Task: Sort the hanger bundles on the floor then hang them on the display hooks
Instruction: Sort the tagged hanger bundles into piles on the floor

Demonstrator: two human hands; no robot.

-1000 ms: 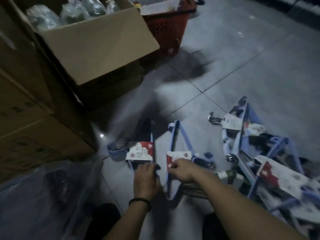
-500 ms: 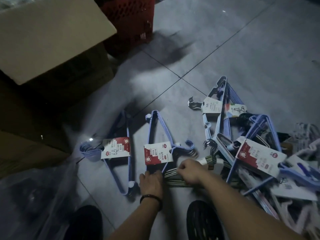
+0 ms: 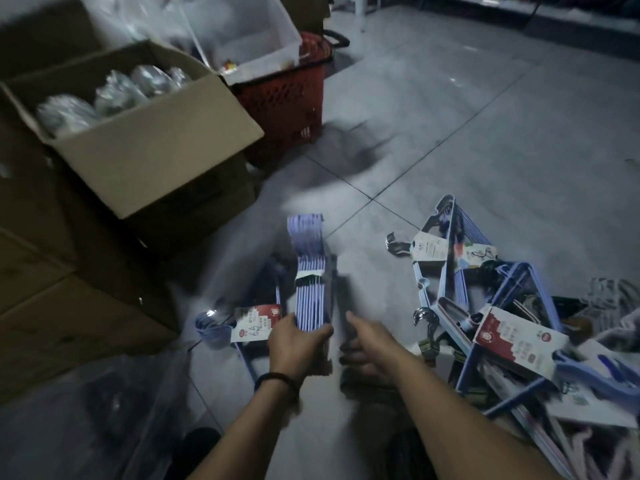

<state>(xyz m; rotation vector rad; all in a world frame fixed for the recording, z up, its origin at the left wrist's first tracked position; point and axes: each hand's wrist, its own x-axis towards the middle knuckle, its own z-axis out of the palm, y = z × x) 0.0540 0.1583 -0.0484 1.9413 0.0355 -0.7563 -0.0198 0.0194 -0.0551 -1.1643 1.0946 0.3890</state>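
Left grip [image 3: 298, 342] holds hanger bundle [image 3: 309, 258] edge-up, axis pointing away.

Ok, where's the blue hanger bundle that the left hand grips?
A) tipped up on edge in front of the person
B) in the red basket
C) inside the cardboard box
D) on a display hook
A: the left hand grips the near end of the hanger bundle, which is turned edge-on above the floor.

Head-worn view looks forward and down onto nearby floor [image 3: 485, 150].
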